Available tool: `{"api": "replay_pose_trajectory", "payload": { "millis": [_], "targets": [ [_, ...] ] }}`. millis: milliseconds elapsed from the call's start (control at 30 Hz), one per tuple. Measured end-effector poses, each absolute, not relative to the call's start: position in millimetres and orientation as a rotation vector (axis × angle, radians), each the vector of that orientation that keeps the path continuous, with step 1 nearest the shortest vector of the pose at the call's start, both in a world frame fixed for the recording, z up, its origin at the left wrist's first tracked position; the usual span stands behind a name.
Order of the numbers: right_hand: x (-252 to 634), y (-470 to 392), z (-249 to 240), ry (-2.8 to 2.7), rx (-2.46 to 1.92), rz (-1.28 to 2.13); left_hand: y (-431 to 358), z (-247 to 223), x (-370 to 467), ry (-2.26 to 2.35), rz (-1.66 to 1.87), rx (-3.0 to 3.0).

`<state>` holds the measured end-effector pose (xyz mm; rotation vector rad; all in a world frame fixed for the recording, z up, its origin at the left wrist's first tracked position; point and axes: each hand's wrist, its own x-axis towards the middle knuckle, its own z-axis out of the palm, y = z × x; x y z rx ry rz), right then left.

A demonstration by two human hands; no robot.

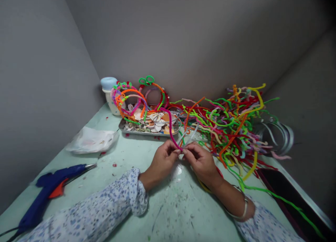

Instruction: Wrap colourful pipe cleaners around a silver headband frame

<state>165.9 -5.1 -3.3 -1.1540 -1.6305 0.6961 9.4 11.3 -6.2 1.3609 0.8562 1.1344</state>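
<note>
Sleeves (91, 210), pale with blue spots, come in from the bottom edge. Glue gun (46, 193) lies on its side at left on the light green table (168, 214), nozzle angled up and right, cord running out at the bottom corner. Phone (286, 200) lies at the right edge, screen dark, green pipe cleaner (298, 209) across it. Right wrist has a bangle (245, 207). Left hand (161, 163) and right hand (203, 165) meet mid-table, fingertips almost touching, both pinched on the low end of a magenta pipe cleaner (171, 124). That piece curves up and away from the fingers, over the tray's right part. White packet (91, 141) sits left, behind the glue gun. Metal tray (143, 132) beyond the hands holds shells (154, 123). Pile of mixed-colour pipe cleaners (228, 121) to its right, bare metal bands (285, 138) at the pile's right side. Wrapped headbands (133, 91) stand at the tray's back left, beside a blue-lidded bottle (107, 95). Grey wall (183, 42) behind.
</note>
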Motion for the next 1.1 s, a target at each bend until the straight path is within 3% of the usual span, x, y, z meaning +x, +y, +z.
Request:
{"api": "replay_pose_trajectory", "payload": {
  "millis": [767, 1100],
  "targets": [
    [163.2, -7.9, -5.2, -1.567, -1.259, 0.638, 4.6, 2.5, 11.4, 0.919, 1.083, 1.406],
    [164.4, -7.4, -5.3, -1.543, -1.210, 0.773, 5.0, -0.4, 13.5, 0.941, 1.063, 1.346]
  ]
}}
